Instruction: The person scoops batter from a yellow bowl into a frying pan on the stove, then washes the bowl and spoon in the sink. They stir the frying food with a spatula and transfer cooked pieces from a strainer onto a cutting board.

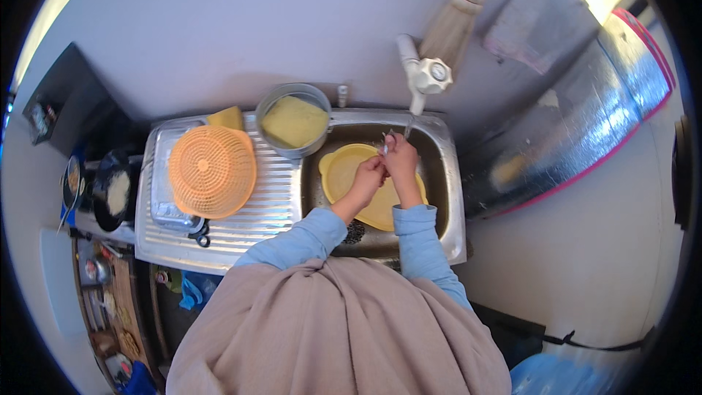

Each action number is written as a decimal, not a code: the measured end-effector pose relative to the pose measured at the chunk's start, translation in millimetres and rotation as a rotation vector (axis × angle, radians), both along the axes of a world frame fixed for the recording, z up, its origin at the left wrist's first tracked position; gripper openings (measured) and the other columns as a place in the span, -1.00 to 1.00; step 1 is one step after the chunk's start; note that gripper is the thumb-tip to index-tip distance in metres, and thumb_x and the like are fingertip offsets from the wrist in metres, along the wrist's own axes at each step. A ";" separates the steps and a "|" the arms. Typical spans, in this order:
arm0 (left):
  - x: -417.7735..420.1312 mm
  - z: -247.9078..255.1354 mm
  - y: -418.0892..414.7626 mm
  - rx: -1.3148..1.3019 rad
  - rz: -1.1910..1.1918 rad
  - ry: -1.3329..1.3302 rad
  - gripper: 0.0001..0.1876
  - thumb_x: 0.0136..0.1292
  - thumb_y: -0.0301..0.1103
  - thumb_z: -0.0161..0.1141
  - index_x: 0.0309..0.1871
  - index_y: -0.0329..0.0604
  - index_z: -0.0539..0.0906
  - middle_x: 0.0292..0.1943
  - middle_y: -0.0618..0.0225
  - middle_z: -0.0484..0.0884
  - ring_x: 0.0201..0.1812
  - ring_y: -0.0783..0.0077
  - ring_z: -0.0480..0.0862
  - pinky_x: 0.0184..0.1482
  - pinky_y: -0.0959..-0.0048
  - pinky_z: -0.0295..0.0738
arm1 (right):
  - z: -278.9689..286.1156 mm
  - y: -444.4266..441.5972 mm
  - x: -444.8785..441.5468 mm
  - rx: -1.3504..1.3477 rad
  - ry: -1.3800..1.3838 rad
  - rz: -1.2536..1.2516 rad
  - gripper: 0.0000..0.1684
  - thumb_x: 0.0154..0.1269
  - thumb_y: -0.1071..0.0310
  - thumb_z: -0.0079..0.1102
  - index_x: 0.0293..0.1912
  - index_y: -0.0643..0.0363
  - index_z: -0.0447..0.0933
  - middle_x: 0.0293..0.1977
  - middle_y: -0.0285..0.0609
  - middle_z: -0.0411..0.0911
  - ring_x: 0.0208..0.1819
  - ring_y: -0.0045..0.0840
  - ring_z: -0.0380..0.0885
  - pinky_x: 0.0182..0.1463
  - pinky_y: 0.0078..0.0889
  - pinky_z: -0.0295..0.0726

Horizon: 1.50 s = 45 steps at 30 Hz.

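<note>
Both of my hands meet over a yellow plastic basin point(341, 167) that sits in the stainless steel sink point(439, 175). My left hand point(368, 180) has its fingers curled against my right hand point(400, 160), which is slightly higher and to the right. Between the fingertips is a small, thin, shiny object; its kind is too small to tell. Water appears to run from the white tap point(425, 79) just behind my right hand. A dark scouring pad or drain cover point(355, 232) lies near the basin's lower edge.
On the drainboard point(274, 203) stand an orange plastic colander point(211, 170), upside down over a clear container point(173, 219), and a grey pot point(293, 151) with a yellowish cloth or sponge. A brush point(452, 27) hangs above the tap. Pans point(112, 192) are at far left.
</note>
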State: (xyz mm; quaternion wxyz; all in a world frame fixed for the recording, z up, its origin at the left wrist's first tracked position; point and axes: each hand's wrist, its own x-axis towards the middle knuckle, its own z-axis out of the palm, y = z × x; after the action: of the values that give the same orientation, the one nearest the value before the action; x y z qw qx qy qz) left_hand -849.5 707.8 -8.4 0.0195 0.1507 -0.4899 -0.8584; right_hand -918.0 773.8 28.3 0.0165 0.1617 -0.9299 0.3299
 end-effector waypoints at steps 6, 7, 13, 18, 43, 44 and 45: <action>5.1 0.9 -13.0 -0.178 0.102 -0.171 -0.87 0.29 -0.38 -0.06 -0.24 -0.19 0.49 -0.43 0.37 0.52 -0.47 0.58 0.46 -0.47 0.57 0.34 | 32.1 -51.5 10.0 0.063 0.314 0.145 -0.67 0.16 0.24 0.07 -0.07 0.11 0.48 -0.17 -0.03 0.49 -0.10 -0.16 0.43 -0.05 -0.16 0.42; 6.7 2.4 -15.0 -0.222 0.103 -0.183 -0.85 0.30 -0.38 -0.06 -0.19 -0.21 0.50 -0.38 0.33 0.55 -0.42 0.55 0.50 -0.44 0.54 0.40 | 42.0 -69.8 12.1 0.024 0.332 0.214 -0.66 0.15 0.24 0.08 -0.07 0.11 0.48 -0.12 -0.04 0.47 -0.06 -0.18 0.41 -0.03 -0.17 0.41; -12.3 -68.6 -6.1 0.131 0.171 0.099 -0.80 0.31 -0.32 -0.07 -0.10 -0.21 0.46 -0.27 0.30 0.54 -0.30 0.51 0.51 -0.31 0.50 0.43 | 62.2 -177.8 27.1 0.486 0.150 0.686 -0.27 0.00 0.16 0.25 0.20 -0.24 0.23 0.13 -0.02 0.23 0.12 -0.03 0.28 0.09 -0.04 0.37; -7.6 -75.3 -9.3 0.153 0.143 0.112 -0.77 0.31 -0.29 -0.07 -0.08 -0.21 0.44 -0.23 0.29 0.53 -0.26 0.49 0.50 -0.27 0.48 0.43 | 47.5 -205.0 21.8 0.757 -0.010 0.732 -0.04 -0.10 0.07 0.34 0.27 -0.53 0.02 0.26 0.05 -0.01 0.20 0.12 0.16 0.12 0.14 0.33; -0.2 -91.2 -24.0 0.268 0.127 0.159 -0.63 0.31 -0.16 -0.07 0.06 -0.20 0.37 -0.05 0.25 0.50 -0.07 0.41 0.49 -0.04 0.41 0.43 | 39.0 -211.0 -10.4 0.319 0.206 0.668 -0.64 -0.05 0.39 0.06 -0.17 0.00 0.59 -0.28 -0.03 0.51 -0.19 -0.19 0.51 -0.10 -0.17 0.47; 0.6 -93.9 -24.5 0.294 0.138 0.157 -0.63 0.31 -0.15 -0.07 0.07 -0.20 0.37 -0.04 0.24 0.50 -0.06 0.41 0.48 -0.03 0.40 0.43 | 46.1 -210.4 -7.6 0.317 0.204 0.663 -0.64 -0.05 0.39 0.06 -0.17 0.00 0.59 -0.28 -0.04 0.52 -0.18 -0.18 0.50 -0.10 -0.17 0.47; 2.9 -92.7 -25.5 0.329 0.144 0.159 -0.62 0.31 -0.15 -0.07 0.07 -0.20 0.37 -0.03 0.24 0.49 -0.05 0.41 0.48 -0.02 0.40 0.43 | 51.9 -206.9 -7.4 0.293 0.187 0.644 -0.65 -0.05 0.40 0.05 -0.18 0.01 0.58 -0.28 -0.04 0.51 -0.18 -0.16 0.50 -0.10 -0.16 0.46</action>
State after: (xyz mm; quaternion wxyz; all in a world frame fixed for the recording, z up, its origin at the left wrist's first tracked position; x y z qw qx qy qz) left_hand -846.6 682.2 -101.1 0.0944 0.1185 -0.3279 -0.9325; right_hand -925.4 566.9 80.3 -0.0265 0.4762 -0.8632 0.1655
